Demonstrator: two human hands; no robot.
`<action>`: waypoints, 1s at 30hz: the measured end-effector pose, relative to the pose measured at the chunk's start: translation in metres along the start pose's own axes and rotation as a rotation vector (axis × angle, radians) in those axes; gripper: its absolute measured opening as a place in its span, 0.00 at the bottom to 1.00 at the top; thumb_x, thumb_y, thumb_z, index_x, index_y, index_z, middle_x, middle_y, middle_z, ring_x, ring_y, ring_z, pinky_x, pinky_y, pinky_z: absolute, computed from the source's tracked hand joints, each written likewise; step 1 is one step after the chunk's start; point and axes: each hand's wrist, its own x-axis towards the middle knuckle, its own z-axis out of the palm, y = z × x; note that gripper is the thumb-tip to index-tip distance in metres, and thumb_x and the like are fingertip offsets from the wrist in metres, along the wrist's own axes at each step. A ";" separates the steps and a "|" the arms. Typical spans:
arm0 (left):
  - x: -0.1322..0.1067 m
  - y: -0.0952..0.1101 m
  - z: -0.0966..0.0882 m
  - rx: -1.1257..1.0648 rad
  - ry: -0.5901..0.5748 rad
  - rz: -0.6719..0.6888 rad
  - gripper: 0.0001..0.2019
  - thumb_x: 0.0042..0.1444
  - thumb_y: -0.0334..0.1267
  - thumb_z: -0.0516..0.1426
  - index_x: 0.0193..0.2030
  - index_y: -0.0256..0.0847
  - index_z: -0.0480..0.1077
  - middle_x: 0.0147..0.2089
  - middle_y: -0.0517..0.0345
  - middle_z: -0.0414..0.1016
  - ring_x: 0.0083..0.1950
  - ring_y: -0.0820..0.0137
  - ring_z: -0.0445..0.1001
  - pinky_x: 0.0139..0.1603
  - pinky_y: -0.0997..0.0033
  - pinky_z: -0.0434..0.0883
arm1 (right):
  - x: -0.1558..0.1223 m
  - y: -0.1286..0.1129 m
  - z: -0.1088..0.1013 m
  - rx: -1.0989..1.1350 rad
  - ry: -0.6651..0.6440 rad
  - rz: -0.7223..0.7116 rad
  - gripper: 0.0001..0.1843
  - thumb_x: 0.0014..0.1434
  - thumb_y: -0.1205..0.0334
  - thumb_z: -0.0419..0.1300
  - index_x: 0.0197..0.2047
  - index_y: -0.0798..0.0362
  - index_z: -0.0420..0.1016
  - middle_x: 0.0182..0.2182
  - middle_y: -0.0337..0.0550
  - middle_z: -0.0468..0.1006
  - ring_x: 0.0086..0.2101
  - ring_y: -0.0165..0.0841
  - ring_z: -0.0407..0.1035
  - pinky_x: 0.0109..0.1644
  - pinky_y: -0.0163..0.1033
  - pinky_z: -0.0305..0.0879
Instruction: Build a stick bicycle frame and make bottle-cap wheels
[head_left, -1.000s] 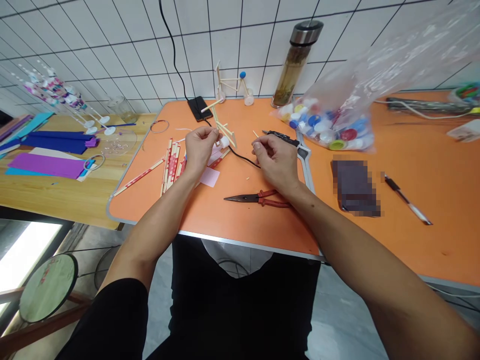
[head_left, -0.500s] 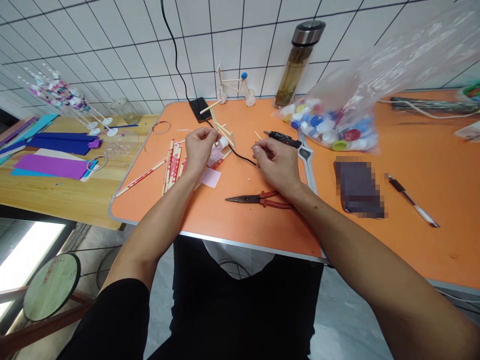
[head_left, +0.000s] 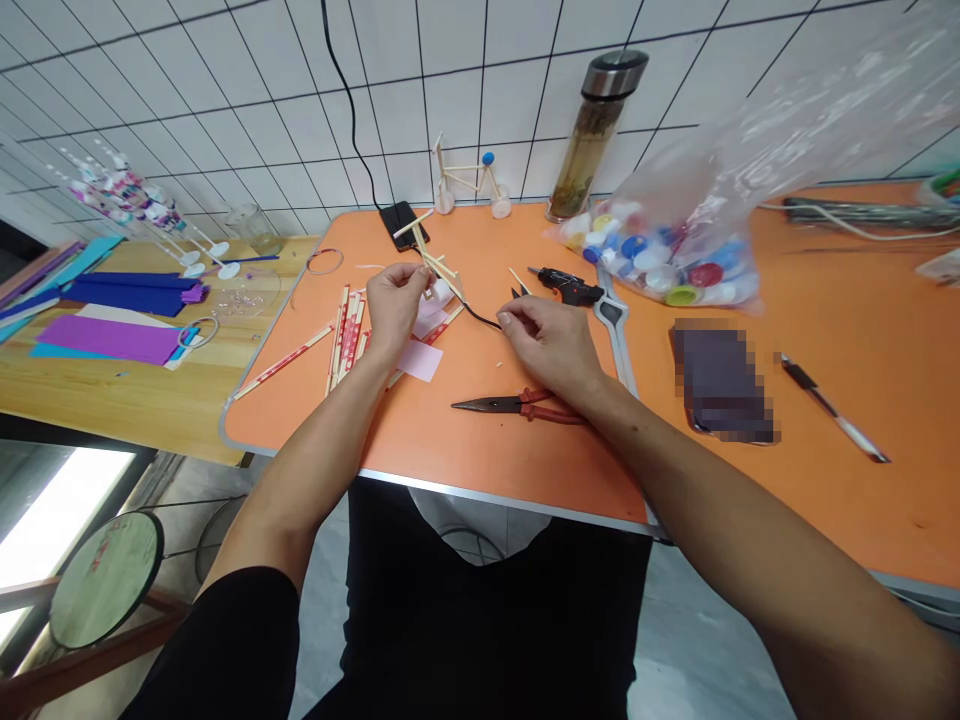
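Well, the left hand [head_left: 393, 305] is pinched closed, its fingertips on the near end of a small bamboo stick frame [head_left: 439, 268] that angles up toward the far table edge. A white bottle cap [head_left: 442, 292] sits against the frame's lower end. The frame looks light and stiff, but probably brittle at its joints; a thick junction seems a safer hold than a lone stick end.

The right hand [head_left: 551, 345] is curled, thumb and forefinger drawn together at the end of a thin black cord [head_left: 480, 318]. Cannot tell whether they grip it. The cord looks limp and light, and runs back beneath the frame.

Just beyond the right hand lies a black hot glue gun [head_left: 566, 288]; below it, near the wrist, needle-nose pliers with red grips [head_left: 517, 406]. Beside the left hand are a pink paper slip [head_left: 420, 360] and chopsticks in red-printed paper sleeves [head_left: 345, 335].

Farther out on the orange table [head_left: 480, 455]: a clear plastic bag of bottle caps [head_left: 667, 262], a steel-lidded glass flask [head_left: 596, 130], and a wheeled stick model [head_left: 469, 180].
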 end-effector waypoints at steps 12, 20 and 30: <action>-0.003 0.004 0.000 0.079 0.012 -0.019 0.10 0.64 0.30 0.64 0.30 0.43 0.82 0.33 0.58 0.85 0.34 0.72 0.79 0.41 0.72 0.74 | -0.002 0.001 -0.001 -0.023 -0.034 -0.020 0.11 0.72 0.60 0.60 0.40 0.49 0.83 0.33 0.45 0.85 0.33 0.38 0.75 0.40 0.45 0.65; -0.002 0.000 -0.001 0.088 0.019 -0.010 0.11 0.64 0.31 0.64 0.30 0.43 0.83 0.32 0.59 0.85 0.34 0.72 0.79 0.41 0.71 0.75 | -0.003 0.001 -0.001 -0.026 -0.032 -0.018 0.11 0.72 0.60 0.60 0.40 0.49 0.84 0.32 0.45 0.85 0.32 0.39 0.75 0.40 0.45 0.65; 0.000 -0.004 -0.002 0.073 0.014 -0.012 0.10 0.65 0.32 0.65 0.31 0.43 0.83 0.33 0.58 0.86 0.35 0.71 0.80 0.41 0.71 0.75 | -0.003 0.005 0.002 -0.032 -0.029 -0.037 0.12 0.73 0.59 0.60 0.41 0.50 0.85 0.31 0.45 0.84 0.32 0.39 0.75 0.39 0.45 0.65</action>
